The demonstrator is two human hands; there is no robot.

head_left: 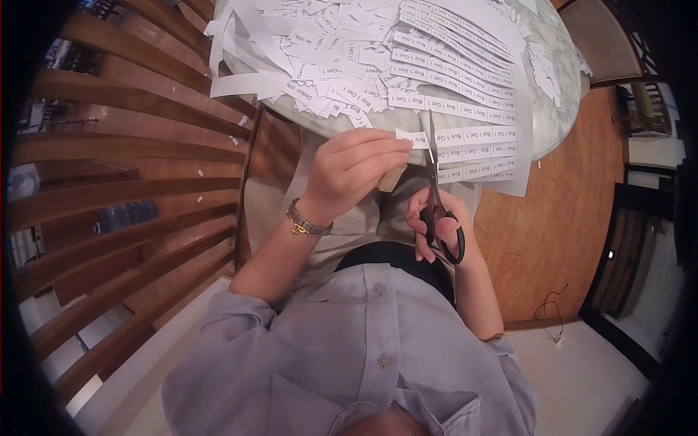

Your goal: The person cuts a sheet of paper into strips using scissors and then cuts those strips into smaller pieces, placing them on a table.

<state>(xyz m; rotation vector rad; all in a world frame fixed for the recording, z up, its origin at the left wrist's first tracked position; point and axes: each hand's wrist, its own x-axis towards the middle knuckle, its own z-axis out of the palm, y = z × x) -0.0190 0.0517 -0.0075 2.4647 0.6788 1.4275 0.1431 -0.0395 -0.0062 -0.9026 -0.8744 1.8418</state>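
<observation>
My right hand [438, 221] is closed round the black handles of a pair of scissors [433, 160], its thumb in one loop. The blades point toward the table and lie across a paper strip printed "Buy 1 Get 1". Fingertips of my left hand [360, 163] pinch the end of that paper strip [412, 137], just left of the blades. To the right of the scissors spreads the printed sheet [520, 109], slit into several strips that still join at its right margin. A bracelet-like watch circles my left wrist.
Many cut paper slips [327, 54] lie heaped on the round marble table [563, 87], some printed "Diskon 10%". Wooden slats [131, 149] run along the left, with a few scraps on the floor beyond. A dark cable [556, 312] lies at lower right.
</observation>
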